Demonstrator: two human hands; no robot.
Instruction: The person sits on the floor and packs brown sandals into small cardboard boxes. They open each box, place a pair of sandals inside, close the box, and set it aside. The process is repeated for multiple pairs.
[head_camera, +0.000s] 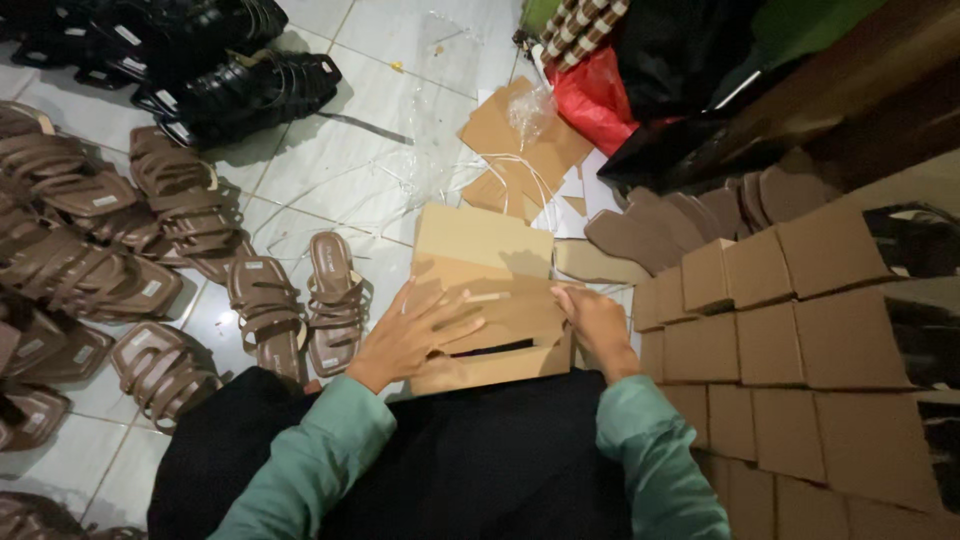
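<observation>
We note a pale tiled floor (390, 60) carrying the goods. At right, stacked brown cardboard boxes (790, 340) fill the near corner. At left, rows of brown strappy sandals (90, 250) lie, with black sandals (230, 85) at far left. At centre near, a brown cardboard box (485, 270) rests against our lap. Our left hand (415, 335) lies flat, fingers spread, on its flap; our right hand (598, 320) grips its right edge

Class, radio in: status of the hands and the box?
Left hand flat on cardboard box. Right hand pressing its flap. Brown sandal pair beside it, clear.
</observation>
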